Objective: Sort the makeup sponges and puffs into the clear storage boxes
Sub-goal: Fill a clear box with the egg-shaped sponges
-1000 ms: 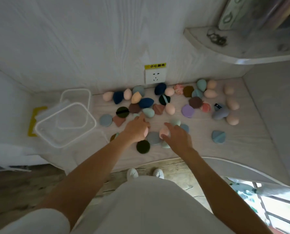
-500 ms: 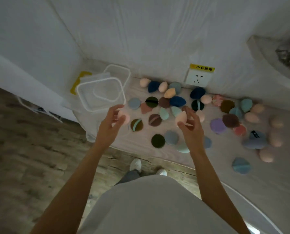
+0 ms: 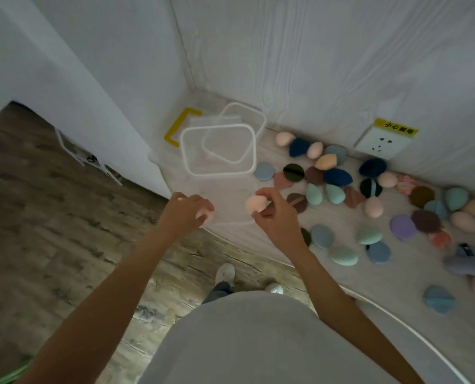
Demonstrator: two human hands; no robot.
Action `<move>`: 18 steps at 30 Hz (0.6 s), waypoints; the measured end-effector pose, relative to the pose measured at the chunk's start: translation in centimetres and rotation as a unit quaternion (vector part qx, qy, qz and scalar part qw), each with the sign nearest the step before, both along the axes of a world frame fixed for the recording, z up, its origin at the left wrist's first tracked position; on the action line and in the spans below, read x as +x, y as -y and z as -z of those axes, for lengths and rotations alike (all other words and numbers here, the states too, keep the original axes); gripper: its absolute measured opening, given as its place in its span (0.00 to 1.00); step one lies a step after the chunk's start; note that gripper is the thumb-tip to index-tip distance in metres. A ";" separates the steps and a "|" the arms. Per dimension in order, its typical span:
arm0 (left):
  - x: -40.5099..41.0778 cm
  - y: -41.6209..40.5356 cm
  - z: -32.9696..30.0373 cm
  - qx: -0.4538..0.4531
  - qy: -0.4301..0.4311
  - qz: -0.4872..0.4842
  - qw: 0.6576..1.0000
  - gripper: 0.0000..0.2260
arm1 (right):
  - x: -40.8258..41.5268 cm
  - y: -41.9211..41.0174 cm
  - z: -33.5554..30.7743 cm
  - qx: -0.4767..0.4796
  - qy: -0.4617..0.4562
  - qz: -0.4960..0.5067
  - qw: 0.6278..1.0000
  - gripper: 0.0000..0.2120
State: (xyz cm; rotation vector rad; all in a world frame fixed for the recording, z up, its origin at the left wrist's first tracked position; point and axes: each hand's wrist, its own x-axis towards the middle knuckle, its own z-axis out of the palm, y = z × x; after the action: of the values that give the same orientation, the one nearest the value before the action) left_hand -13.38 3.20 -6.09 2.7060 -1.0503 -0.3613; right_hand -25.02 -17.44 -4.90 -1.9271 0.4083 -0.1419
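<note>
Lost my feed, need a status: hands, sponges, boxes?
Left hand holds pink sponge. Right hand pinches peach sponge. Both near clear boxes; no sponges in them. Nothing blocking.

— Where are the clear storage boxes?
— Two stacked askew at eleven o'clock, empty, open-topped.
— The sponges and puffs?
— Scattered from one to three o'clock; two pink sponges are held.

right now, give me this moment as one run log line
left hand: holds pink sponge | right hand: pinches peach sponge | both near clear boxes | boxes: no sponges seen inside
</note>
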 end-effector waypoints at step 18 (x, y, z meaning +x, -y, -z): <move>2.5 -3.0 1.4 -0.042 0.071 0.219 0.972 0.16 | 4.7 -6.0 0.9 -0.243 -0.076 -0.072 0.964 0.09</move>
State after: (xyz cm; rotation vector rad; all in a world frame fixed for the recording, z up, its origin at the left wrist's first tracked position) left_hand -10.89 6.24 -7.50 2.4360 -1.6686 -0.1875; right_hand -20.32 -11.43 -5.85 -2.4550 0.3545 0.0044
